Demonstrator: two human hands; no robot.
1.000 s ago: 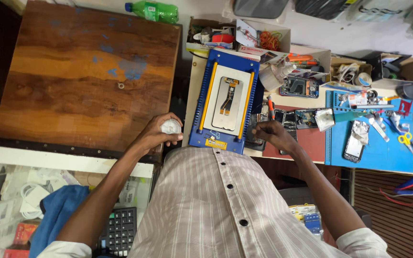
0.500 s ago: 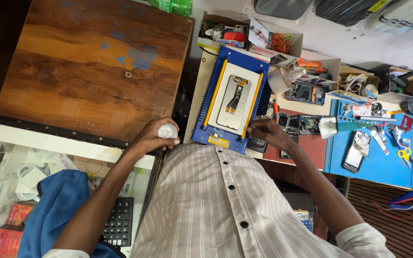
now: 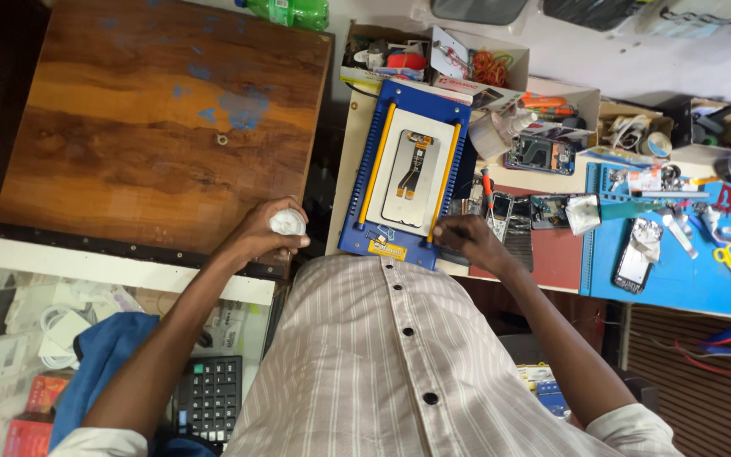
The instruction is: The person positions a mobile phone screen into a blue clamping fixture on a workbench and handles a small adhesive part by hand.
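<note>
Head view: left hand (image 3: 266,237) closed around a soft, light white wad (image 3: 288,222) left of centre, right hand (image 3: 467,239), grip unclear, steadying the stiff blue jig (image 3: 364,241) under the thin, fragile phone screen (image 3: 414,178), best held by its edges.

You're at a phone-repair workbench: blue fixture (image 3: 405,169), scattered tools (image 3: 678,220), parts boxes (image 3: 433,51) at the far edge.

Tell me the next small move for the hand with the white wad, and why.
Probably bring the left hand across to the phone screen on the blue and yellow fixture. It holds the white wad over the wooden board, apart from the screen, while the right hand rests at the fixture's corner.
</note>
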